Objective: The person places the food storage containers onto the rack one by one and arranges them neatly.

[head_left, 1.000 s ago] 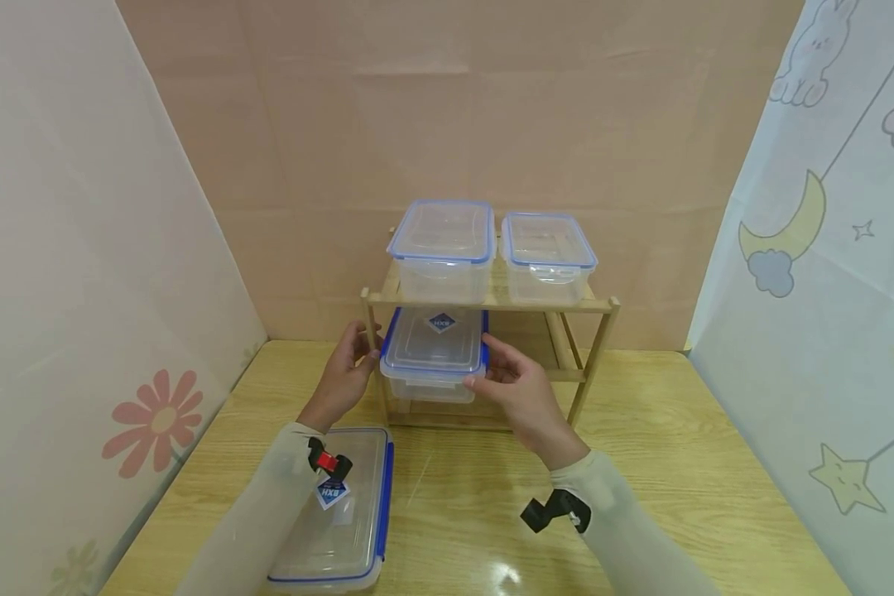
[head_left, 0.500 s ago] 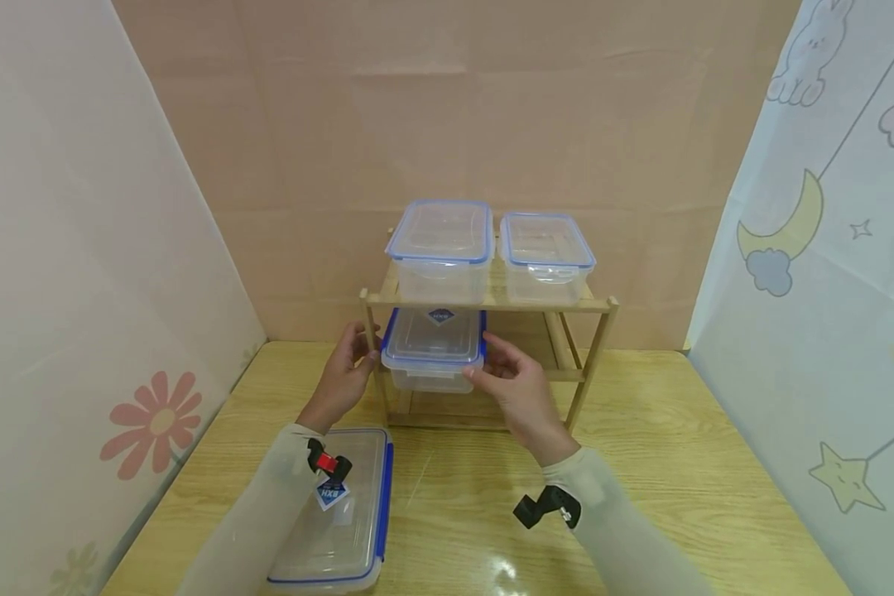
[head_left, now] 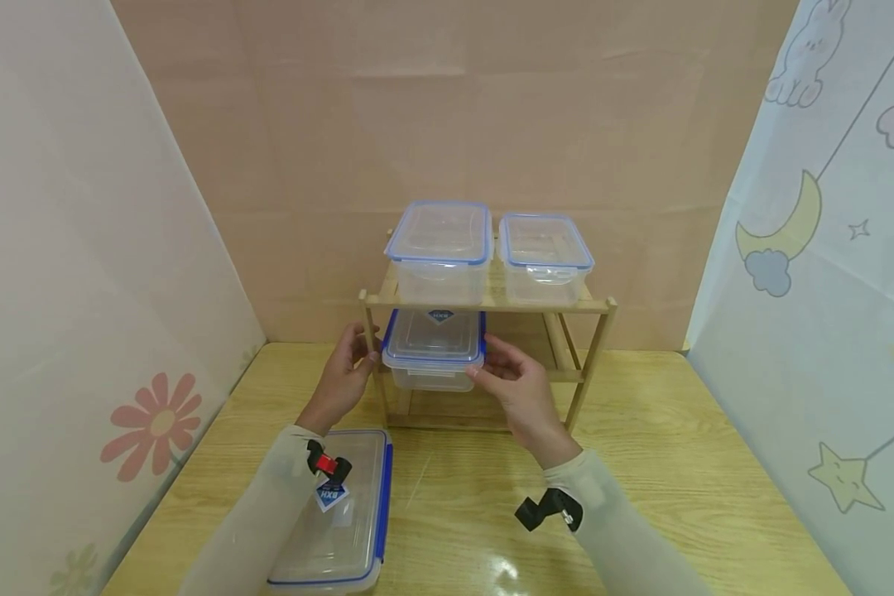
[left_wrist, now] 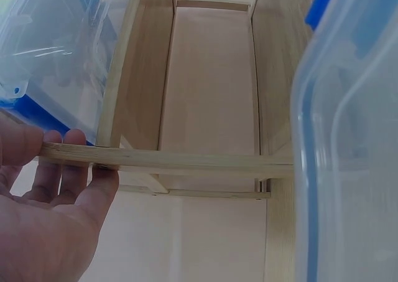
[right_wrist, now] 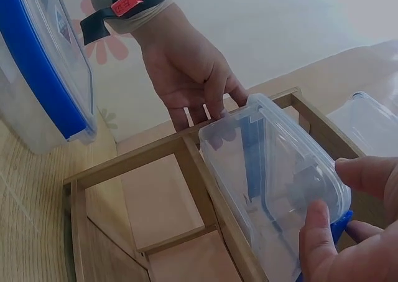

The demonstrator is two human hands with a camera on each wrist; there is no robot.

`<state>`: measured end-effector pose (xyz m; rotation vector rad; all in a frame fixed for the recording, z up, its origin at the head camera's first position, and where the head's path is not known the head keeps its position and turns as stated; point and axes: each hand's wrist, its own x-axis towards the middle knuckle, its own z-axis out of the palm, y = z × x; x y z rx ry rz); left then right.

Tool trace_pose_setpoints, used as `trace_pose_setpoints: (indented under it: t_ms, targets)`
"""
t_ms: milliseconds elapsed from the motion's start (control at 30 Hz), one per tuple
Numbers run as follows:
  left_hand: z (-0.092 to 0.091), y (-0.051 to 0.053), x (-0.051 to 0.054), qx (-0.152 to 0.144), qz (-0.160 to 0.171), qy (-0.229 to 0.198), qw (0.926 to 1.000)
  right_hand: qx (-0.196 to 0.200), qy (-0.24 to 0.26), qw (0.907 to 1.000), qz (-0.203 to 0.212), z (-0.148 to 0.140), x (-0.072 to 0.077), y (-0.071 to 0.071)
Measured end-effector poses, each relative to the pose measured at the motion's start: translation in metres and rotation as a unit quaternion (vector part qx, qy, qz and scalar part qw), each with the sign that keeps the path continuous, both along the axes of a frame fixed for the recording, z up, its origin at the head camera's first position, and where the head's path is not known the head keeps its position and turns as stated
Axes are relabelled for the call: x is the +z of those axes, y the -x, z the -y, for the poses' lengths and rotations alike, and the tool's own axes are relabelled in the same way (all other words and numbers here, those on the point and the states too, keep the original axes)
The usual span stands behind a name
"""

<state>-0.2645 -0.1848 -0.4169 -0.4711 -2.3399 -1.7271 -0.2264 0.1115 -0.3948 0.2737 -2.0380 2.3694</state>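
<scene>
While the left hand curls fingers and thumb round the front-left post of the pale wooden tiered rack, the right hand pinches the front right corner of a clear rectangular plastic box with blue clips, under the top shelf, its front jutting out. Two clear lidded plastic tubs with light-blue rims stand above; their contents I can't make out.

Right fingers grip a clear container (blue-clipped), partly inside a wooden rack.
</scene>
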Motion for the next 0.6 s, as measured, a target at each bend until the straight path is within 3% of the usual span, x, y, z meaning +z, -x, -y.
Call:
trace_pose_setpoints:
  t_ms: [300, 600]
  targets:
    - [0.001, 0.0, 0.002, -0.006, -0.002, -0.009, 0.9999, -0.002, -0.019, 0.9997, -0.016, -0.004, -0.002, -0.011]
    - [0.003, 0.001, 0.002, -0.012, 0.009, -0.018, 0.9997, 0.0, -0.005, 0.9998, -0.018, -0.005, -0.008, -0.027]
